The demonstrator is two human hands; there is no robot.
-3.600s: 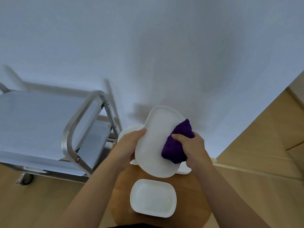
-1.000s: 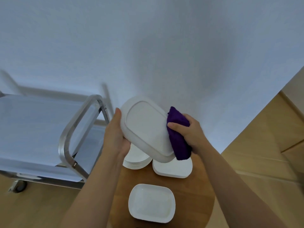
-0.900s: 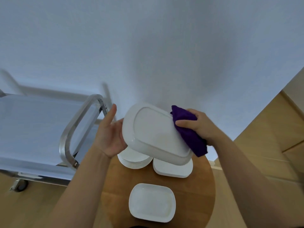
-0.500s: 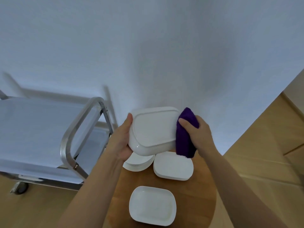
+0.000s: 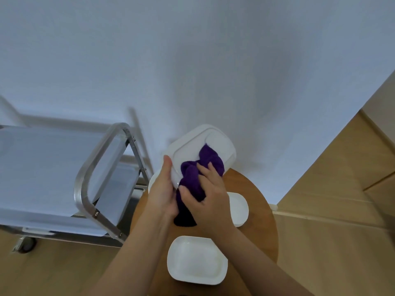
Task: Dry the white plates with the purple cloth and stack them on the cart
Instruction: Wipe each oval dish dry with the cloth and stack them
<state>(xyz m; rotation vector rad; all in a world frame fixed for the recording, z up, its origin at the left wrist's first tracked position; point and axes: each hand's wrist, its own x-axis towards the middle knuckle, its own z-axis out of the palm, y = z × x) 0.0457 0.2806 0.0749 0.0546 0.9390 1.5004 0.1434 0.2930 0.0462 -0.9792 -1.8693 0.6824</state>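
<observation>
My left hand [image 5: 163, 189] grips the left edge of a white rectangular plate [image 5: 220, 144], held tilted above the round wooden table [image 5: 260, 210] with its underside facing me. My right hand [image 5: 210, 199] holds the bunched purple cloth [image 5: 195, 178] and presses it against that underside. Another white rectangular plate [image 5: 196, 260] lies on the table's near side. A second one [image 5: 240, 208] lies farther back, partly hidden by my right hand. A stack of round plates [image 5: 152, 180] peeks out behind my left hand.
The steel cart [image 5: 85, 184] stands to the left of the table, its top shelf [image 5: 49, 167] white and bare, a wheel [image 5: 26, 245] on the wooden floor. A white wall rises behind everything.
The plate has turned in my left hand and tilted. My right hand moved the cloth from the plate's right edge onto the middle of its underside.
</observation>
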